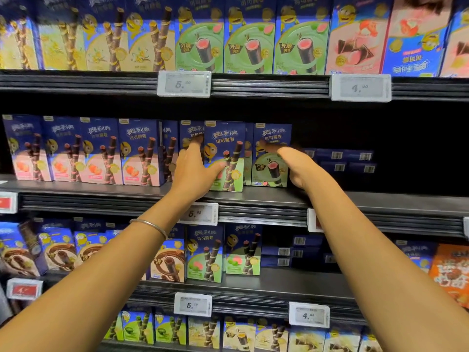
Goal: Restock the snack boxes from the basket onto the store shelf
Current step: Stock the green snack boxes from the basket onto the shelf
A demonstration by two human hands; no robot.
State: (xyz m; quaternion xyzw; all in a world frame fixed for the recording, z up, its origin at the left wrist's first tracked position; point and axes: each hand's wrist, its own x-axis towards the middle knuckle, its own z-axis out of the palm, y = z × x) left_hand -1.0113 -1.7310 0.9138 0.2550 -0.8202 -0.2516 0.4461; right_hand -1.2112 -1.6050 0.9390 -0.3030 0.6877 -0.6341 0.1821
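The middle shelf [253, 196] holds a row of upright blue snack boxes. My left hand [194, 171] grips a blue-and-green wafer-roll box [228, 151] standing at the shelf's front edge, thumb across its front and fingers on its left side. Just to the right, my right hand [299, 168] holds the right edge of a second green-fronted box [269, 168], with blurred fingers bent over its front. Pink-fronted boxes [101, 153] fill the shelf to the left. The basket is out of view.
To the right of my right hand the middle shelf is dark, with only low flat boxes [340, 161] at the back. Shelves above and below carry more boxes. Price tags [184, 83] [199, 214] clip to the shelf rails.
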